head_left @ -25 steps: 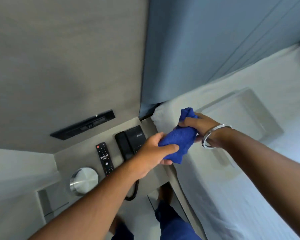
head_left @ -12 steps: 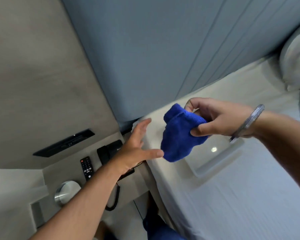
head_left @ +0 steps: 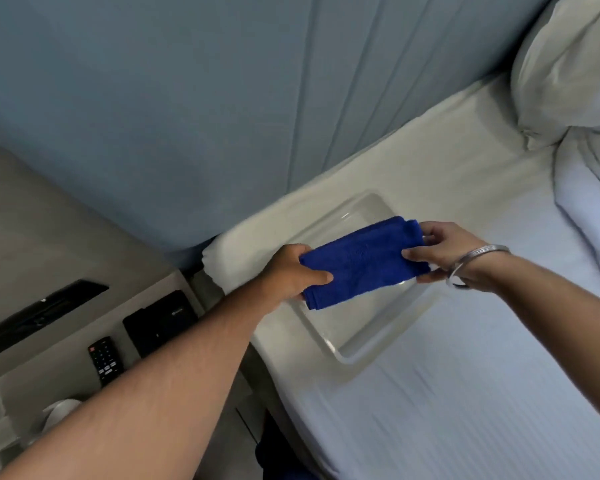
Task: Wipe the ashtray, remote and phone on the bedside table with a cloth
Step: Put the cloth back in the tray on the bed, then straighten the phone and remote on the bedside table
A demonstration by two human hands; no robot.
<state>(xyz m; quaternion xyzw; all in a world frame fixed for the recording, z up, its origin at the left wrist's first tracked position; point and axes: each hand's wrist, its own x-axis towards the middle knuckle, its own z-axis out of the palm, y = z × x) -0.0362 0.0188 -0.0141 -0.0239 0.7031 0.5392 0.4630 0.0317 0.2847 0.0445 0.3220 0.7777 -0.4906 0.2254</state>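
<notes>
Above the clear tray (head_left: 378, 348) at the bed's (head_left: 465, 393) edge, a folded blue cloth (head_left: 361, 261) is pinched at opposite ends by the fingers of the left hand (head_left: 291, 271) and right hand (head_left: 440, 247).

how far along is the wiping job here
Nothing looks wiped yet. In hand: both hands, left and right, hold the folded blue cloth above a clear tray on the bed. Left: the remote, phone and ashtray sit untouched on the bedside table.
</notes>
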